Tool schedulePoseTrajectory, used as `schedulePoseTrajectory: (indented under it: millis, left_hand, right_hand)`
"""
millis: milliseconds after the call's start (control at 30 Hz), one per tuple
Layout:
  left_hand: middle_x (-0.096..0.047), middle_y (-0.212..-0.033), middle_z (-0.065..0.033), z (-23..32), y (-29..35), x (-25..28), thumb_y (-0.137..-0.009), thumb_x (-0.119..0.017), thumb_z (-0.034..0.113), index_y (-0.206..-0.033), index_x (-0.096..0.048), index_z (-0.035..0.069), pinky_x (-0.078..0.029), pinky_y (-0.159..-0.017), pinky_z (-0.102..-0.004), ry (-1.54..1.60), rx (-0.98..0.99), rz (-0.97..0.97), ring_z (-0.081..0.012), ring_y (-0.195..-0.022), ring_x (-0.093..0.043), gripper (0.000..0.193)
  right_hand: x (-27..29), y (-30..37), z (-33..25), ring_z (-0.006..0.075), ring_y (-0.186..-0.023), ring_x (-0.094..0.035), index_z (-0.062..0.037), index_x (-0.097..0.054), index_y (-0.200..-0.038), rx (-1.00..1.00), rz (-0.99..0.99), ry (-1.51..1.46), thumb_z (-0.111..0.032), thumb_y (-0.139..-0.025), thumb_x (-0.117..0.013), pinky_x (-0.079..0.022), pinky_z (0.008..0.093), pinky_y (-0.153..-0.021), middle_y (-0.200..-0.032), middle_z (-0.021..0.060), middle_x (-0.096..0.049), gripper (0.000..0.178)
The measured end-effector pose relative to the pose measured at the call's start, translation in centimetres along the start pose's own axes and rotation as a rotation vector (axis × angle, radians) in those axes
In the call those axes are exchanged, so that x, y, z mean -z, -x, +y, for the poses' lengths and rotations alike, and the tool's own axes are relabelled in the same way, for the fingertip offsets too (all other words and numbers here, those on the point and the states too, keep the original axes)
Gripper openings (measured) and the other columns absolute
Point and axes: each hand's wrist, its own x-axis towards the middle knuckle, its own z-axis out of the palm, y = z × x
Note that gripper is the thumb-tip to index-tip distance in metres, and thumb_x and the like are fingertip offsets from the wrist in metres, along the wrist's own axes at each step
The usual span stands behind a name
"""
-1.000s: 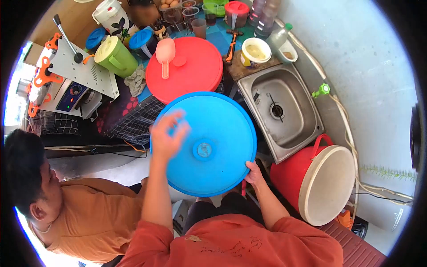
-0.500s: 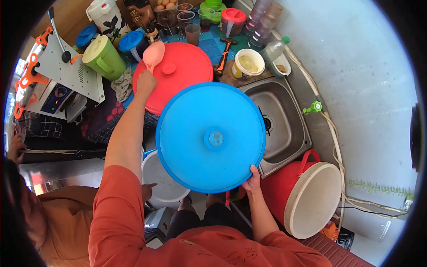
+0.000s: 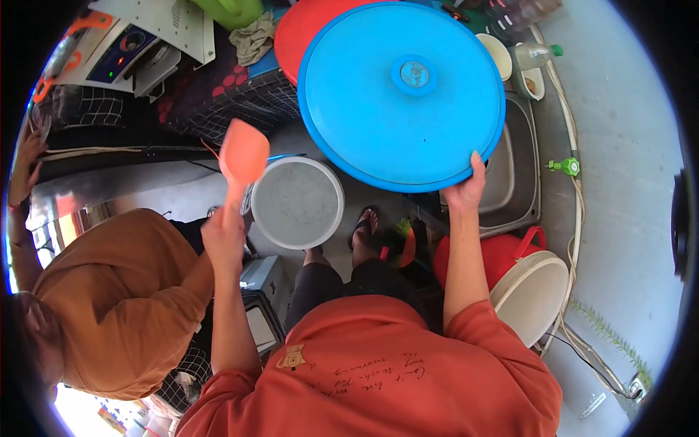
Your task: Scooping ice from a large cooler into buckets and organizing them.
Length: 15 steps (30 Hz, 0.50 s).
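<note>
My left hand (image 3: 224, 237) is closed round the handle of a coral-orange plastic serving spoon (image 3: 244, 153), its broad head pointing up and away from me. By its near right rim, a big round blue lid (image 3: 357, 109) with a centre knob is gripped in my right hand (image 3: 466, 188), thumb on top and the fingers hidden underneath. The lid hangs tilted in front of me. It covers much of a red round lid (image 3: 291, 33) and part of the steel sink (image 3: 528, 167). Below the spoon's right side stands a round white bucket (image 3: 341, 204) on the floor.
A co-worker in a brown shirt (image 3: 124, 298) sits close on my left. At the right lies a red container (image 3: 470, 258) with a whitish round end. A machine (image 3: 124, 54), a rag (image 3: 253, 40), a white tub (image 3: 496, 57) and a bottle (image 3: 530, 55) edge the counter.
My left hand has drawn the spoon back from above the red lid toward my body. My view has tipped downward, and the blue lid now sits higher and farther right in it.
</note>
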Motion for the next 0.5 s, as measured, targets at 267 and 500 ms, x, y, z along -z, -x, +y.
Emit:
schedulePoseTrajectory:
  millis: [267,500]
  left_hand:
    - [-0.067,-0.087,-0.0275,-21.6,1.5,-1.7,-0.092,-0.06,0.029,-0.091,-0.067,-0.004,-0.051,-0.075,-0.0497,-0.536,-0.057,-0.181,-0.0414,-0.084,-0.068,0.034]
    - [-0.069,-0.105,-0.0246,-37.0,-2.5,-7.1,-0.094,-0.055,0.026,-0.124,-0.059,0.002,-0.053,-0.083,-0.0489,-0.645,-0.421,-0.239,-0.0433,-0.095,-0.066,0.039]
  right_hand:
    - [-5.7,2.9,1.6,0.0315,-0.124,-0.052,-0.0002,-0.038,-0.143,-0.076,-0.083,0.095,-0.028,-0.087,-0.068,-0.044,0.0482,-0.106,-0.138,0.016,-0.051,0.069]
    - [-12.9,10.2,7.3,0.0264,-0.109,-0.062,0.0031,-0.052,-0.13,-0.298,-0.142,0.179,-0.021,-0.085,-0.071,-0.05,0.0426,-0.099,-0.123,0.0141,-0.062,0.054]
